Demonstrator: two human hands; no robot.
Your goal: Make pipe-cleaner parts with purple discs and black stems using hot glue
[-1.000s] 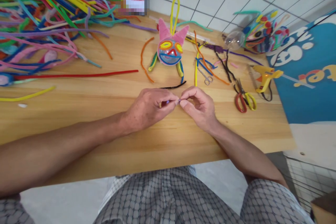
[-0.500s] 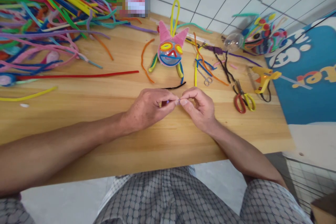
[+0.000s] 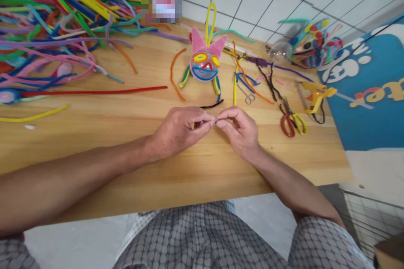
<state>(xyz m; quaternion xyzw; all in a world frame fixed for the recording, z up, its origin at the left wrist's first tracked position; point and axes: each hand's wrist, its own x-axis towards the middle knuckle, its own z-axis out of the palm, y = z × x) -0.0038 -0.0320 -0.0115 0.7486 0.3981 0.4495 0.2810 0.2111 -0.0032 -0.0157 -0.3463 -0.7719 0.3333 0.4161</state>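
Both hands meet at the middle of the wooden table, fingertips almost touching. A short purple pipe cleaner (image 3: 216, 121) is pinched between them, mostly covered by fingers. My left hand (image 3: 179, 131) is closed on one end, thumb against forefinger. On the other end, my right hand (image 3: 239, 130) closes in a similar pinch. Just beyond the fingers lies a black pipe cleaner (image 3: 212, 104). Farther back rests a clear ball figure (image 3: 205, 68) with pink ears, yellow-and-orange eyes, a red nose, a blue mouth and a yellow loop on top.
A heap of coloured pipe cleaners (image 3: 63, 33) covers the left back. Scissors with red and yellow handles (image 3: 293, 124), a yellow glue gun (image 3: 316, 94) and small metal scissors (image 3: 249, 98) lie to the right. A clear ball (image 3: 280, 52) and a colourful decorated figure (image 3: 311, 44) stand behind.
My hands keep the same pinch, with slightly more purple showing between the fingertips. The view has shifted very slightly; the objects on the table have stayed put.
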